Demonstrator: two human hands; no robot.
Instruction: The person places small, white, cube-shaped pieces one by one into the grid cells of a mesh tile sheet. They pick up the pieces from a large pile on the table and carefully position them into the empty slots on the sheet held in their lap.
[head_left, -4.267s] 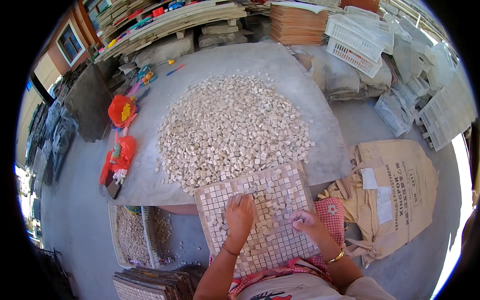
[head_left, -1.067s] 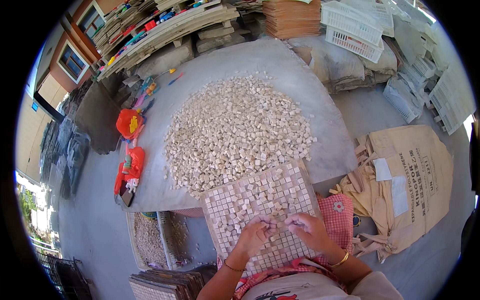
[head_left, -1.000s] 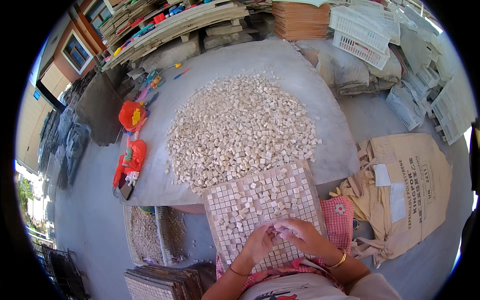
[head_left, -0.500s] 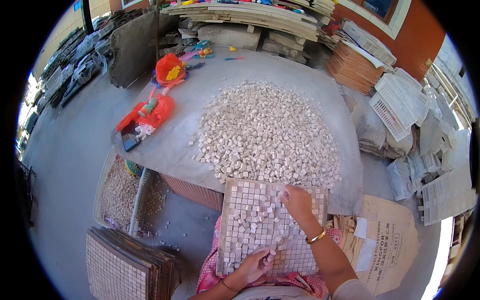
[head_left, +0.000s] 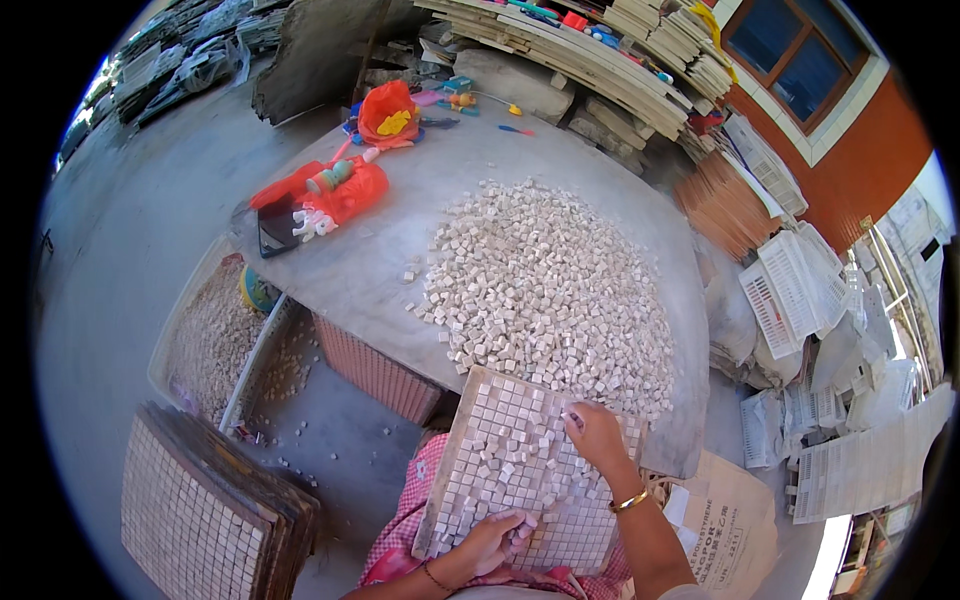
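On my lap rests a framed grid board (head_left: 449,470), its slots largely filled with small pale stone cubes. Several loose cubes (head_left: 508,469) lie on top of the grid, some tilted. My right hand (head_left: 598,437), with a gold bracelet at the wrist, is over the board's upper right part, fingers curled and pinched. Near the lower edge, my left hand (head_left: 490,543) has its fingers bent together over the grid. Whatever either hand holds is too small or hidden to make out. A big heap of stone cubes (head_left: 550,285) is spread just beyond the board.
The heap lies on a grey stone table (head_left: 400,225). Red bags (head_left: 352,193), toys and a dark phone (head_left: 277,228) sit at its left. Stacked filled boards (head_left: 190,500) and a bin of chips (head_left: 212,340) stand lower left; white plastic crates (head_left: 790,290) are at the right.
The whole view has shifted and tilted. My right hand stays over the board's upper right and my left over its lower part, its fingers now more closed.
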